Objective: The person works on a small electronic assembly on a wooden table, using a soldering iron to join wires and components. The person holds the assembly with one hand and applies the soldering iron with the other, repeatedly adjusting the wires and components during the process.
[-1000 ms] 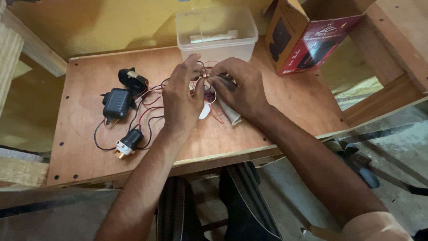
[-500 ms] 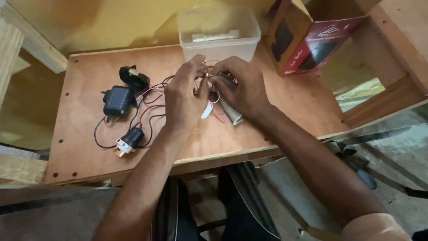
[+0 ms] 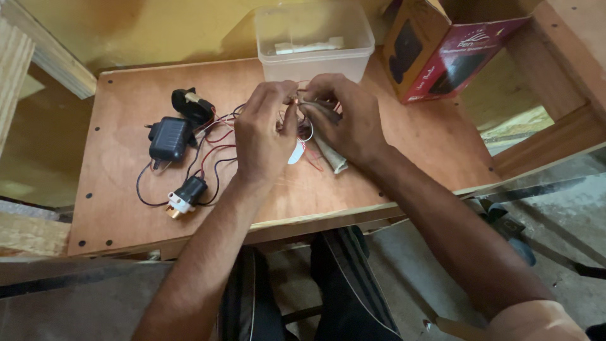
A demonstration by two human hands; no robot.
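Hands have barely shifted over the last second: left hand [image 3: 268,136] and right hand [image 3: 344,120] stay pinched shut on thin red wires [image 3: 302,129] above the brown plywood table [image 3: 404,170].

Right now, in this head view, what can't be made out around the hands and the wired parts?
- What the left hand and right hand pinch: fingers cover it; only thin red and white wires show.
- The pale tool under the right hand: its upper end is hidden by the palm.
- Contents of the clear plastic box: blurred behind cloudy walls.
- The cardboard box: top cut by the frame edge.
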